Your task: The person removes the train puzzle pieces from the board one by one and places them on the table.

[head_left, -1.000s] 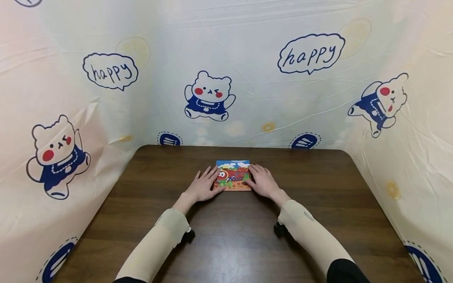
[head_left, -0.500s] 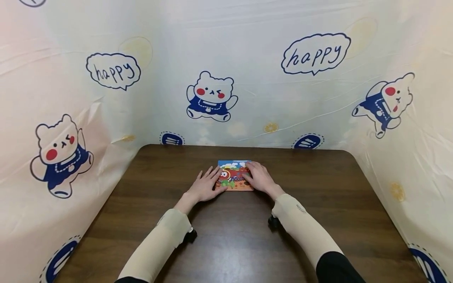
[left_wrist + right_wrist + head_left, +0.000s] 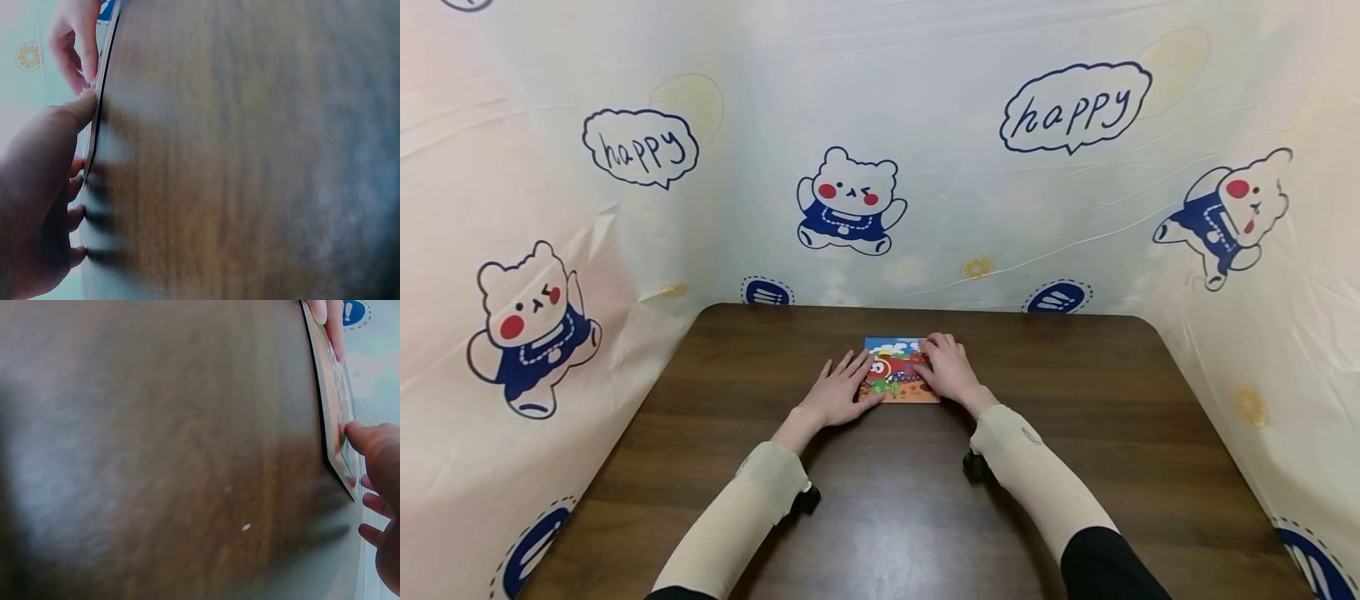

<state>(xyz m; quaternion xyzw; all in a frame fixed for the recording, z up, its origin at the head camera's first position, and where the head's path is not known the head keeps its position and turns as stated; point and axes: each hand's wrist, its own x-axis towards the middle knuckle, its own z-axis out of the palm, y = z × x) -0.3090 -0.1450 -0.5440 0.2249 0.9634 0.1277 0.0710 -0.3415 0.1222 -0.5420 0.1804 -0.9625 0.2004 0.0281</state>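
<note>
Head view: printed board (image 3: 897,382) lies (flat) between left hand (image 3: 835,395) and right hand (image 3: 951,372).

Bear-print backdrop (image 3: 917,117) behind brown table (image 3: 887,492)

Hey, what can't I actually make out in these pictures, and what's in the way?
Head: part of the picture board's right side, covered by the right hand.
Head: part of its left edge, covered by the left hand.
Head: the print's finest details, too small.
Left wrist: the printed picture, seen nearly edge-on.
Right wrist: most of the left hand, cut off by the top edge.
All views: the board's underside, facing the table.
</note>
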